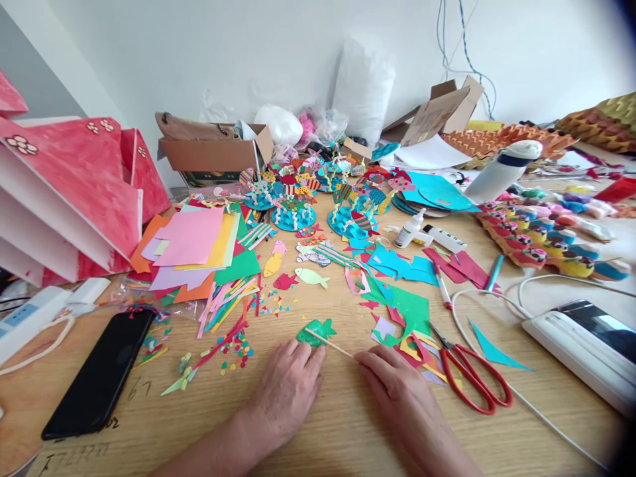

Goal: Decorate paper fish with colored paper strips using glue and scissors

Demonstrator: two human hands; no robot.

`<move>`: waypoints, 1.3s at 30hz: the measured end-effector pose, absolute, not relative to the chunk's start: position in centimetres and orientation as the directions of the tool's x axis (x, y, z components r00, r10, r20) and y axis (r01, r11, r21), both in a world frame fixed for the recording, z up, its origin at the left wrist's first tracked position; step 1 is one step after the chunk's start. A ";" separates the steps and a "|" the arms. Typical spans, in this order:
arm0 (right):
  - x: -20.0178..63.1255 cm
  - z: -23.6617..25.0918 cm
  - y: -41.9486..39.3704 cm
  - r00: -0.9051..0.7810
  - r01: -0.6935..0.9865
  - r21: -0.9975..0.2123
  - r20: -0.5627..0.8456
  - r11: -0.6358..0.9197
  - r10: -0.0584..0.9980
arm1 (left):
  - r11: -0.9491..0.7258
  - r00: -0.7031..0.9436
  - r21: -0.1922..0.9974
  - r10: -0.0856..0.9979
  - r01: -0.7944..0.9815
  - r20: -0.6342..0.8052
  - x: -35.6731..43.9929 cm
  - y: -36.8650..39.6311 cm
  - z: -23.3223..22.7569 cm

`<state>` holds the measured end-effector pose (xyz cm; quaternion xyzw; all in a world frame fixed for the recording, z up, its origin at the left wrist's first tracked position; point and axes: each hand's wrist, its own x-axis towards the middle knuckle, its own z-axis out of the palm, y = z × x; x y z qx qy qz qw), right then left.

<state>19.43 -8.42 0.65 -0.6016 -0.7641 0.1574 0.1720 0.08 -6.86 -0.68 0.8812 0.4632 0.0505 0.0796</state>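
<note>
Green paper fish, flat on tabletop: light, flimsy, tear-prone; left hand lies open, fingertips pinning its edge; right hand pinches thin wooden stick laid across it; best handled by stick.

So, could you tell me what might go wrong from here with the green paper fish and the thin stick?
1. The left hand only presses the green paper fish at its edge, so it might slide or tear.
2. The thin stick, pinched by the right hand, could snap or shift.
3. The red scissors lie open beside the right hand, which could catch on them.
</note>
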 end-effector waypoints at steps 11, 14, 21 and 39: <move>19.4 0.6 -8.2 -0.239 0.860 -0.446 0.077 0.248 0.968 | -0.575 0.579 0.178 0.815 0.799 0.035 0.2 -6.8 -0.5; 19.3 0.7 -7.9 -0.232 0.862 -0.446 0.074 0.240 0.970 | -0.571 0.576 0.185 0.817 0.800 0.030 0.2 -6.8 -0.5; 20.0 0.6 -7.9 -0.256 0.847 -0.468 0.054 0.251 0.965 | -0.573 0.579 0.178 0.815 0.800 0.024 0.1 -6.8 -0.5; 20.7 0.3 -8.5 -0.229 0.856 -0.465 0.054 0.227 0.972 | -0.664 0.669 0.176 0.742 0.726 0.039 -2.8 -6.0 1.4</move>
